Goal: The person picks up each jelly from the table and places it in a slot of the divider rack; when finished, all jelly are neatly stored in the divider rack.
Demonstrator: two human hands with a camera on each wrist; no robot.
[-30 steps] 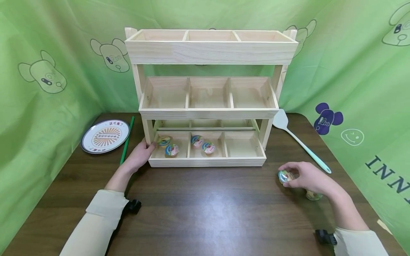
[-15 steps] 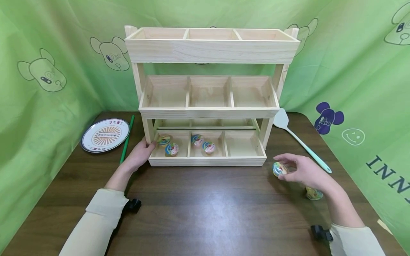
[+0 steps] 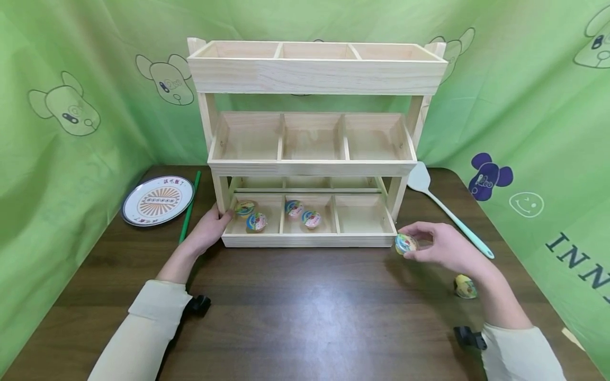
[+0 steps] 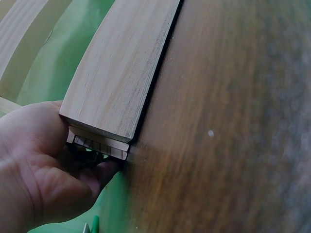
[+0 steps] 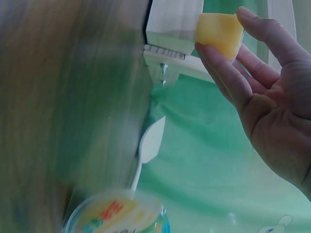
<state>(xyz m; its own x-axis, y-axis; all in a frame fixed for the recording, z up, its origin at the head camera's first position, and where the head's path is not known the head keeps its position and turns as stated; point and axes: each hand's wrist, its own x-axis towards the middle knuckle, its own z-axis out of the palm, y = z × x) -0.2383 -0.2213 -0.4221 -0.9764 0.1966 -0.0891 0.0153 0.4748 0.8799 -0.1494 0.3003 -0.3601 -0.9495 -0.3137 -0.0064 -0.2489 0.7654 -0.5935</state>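
Observation:
A three-tier wooden rack [image 3: 314,78] stands at the back of the table. My left hand [image 3: 208,228] grips its lower left end; in the left wrist view the thumb side lies against the bottom tray's corner [image 4: 104,87], with fingers partly hidden behind. Between thumb and fingers my right hand [image 3: 443,244] pinches a jelly cup [image 3: 405,244], just off the bottom tray's right front corner. Its yellow filling [image 5: 218,34] shows in the right wrist view. Two jelly cups [image 3: 256,222] sit in the bottom tray's left compartment, two more jelly cups [image 3: 311,219] in the middle one.
Another jelly cup [image 3: 465,286] lies on the table beside my right forearm. A pale spatula [image 3: 448,211] lies right of the rack. At the left are a round plate [image 3: 159,201] and a green stick [image 3: 189,209]. A green printed cloth [image 3: 95,47] surrounds the table.
My right hand has carried the jelly cup left and away from me, up to the bottom tray's right corner. The cup near the forearm shows more fully. My left hand stays put.

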